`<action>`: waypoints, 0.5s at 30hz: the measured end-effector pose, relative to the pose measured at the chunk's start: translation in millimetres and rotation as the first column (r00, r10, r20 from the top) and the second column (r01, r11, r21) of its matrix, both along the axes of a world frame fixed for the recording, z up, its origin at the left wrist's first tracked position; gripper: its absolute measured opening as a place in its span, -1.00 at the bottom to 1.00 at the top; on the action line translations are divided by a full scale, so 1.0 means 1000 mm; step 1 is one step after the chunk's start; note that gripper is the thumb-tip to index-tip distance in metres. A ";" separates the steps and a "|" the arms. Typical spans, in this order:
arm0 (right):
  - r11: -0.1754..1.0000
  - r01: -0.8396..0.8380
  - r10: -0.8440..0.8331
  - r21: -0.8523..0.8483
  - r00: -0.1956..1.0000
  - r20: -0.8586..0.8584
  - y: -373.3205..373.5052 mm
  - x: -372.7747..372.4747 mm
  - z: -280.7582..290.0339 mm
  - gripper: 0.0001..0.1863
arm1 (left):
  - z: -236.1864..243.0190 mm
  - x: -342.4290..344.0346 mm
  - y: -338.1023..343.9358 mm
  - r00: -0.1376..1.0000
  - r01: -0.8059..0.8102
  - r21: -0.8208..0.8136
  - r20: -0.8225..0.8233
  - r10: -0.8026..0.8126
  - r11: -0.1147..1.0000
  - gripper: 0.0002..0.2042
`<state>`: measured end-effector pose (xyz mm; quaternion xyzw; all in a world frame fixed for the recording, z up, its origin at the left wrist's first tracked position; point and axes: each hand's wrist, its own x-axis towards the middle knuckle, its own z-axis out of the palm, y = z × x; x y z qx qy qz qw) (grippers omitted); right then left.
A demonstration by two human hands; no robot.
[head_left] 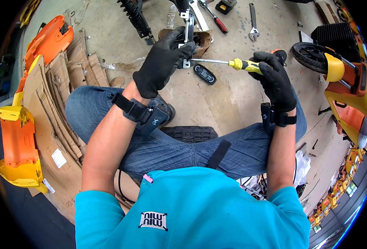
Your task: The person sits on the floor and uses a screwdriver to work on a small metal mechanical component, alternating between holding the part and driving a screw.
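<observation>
My left hand [158, 62], in a black glove, is closed around a narrow metal bracket [189, 27] with pale tabs at its ends. My right hand [276, 83], gloved too, grips the yellow and black handle of a screwdriver [245, 65]. The screwdriver's shaft points left, and its tip reaches the bracket's near end, close to my left fingers; whether it sits in a screw is too small to tell. Just below the shaft, a black oval display unit [204, 74] lies on the floor. Behind the bracket stands a small open cardboard box [205, 45] with dark parts inside.
Beyond the box lie a red-handled ratchet [220, 25], an adjustable wrench [254, 25] and a battery pack [225, 6]. A black coil spring [135, 18] stands far left. Flattened cardboard [46, 120] and orange-yellow panels [17, 143] are at left, a yellow-orange wheeled vehicle [349, 91] at right.
</observation>
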<state>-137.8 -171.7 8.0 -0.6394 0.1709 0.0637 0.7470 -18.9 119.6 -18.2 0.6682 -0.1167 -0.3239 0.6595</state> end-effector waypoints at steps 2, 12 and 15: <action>0.994 -0.054 0.043 -0.098 0.993 -0.108 0.002 0.001 0.009 -0.59 | 0.001 0.000 0.000 1.000 0.008 0.002 0.009 -0.008 1.000 -0.38; 0.992 0.046 -0.052 0.113 0.997 0.056 -0.008 -0.004 -0.009 -0.64 | -0.002 0.001 -0.002 1.000 -0.011 -0.031 -0.017 0.011 0.999 -0.37; 0.998 0.057 -0.058 0.029 0.997 0.046 0.000 0.000 -0.005 -0.62 | -0.001 -0.001 -0.001 1.000 -0.010 -0.008 -0.022 0.010 1.000 -0.38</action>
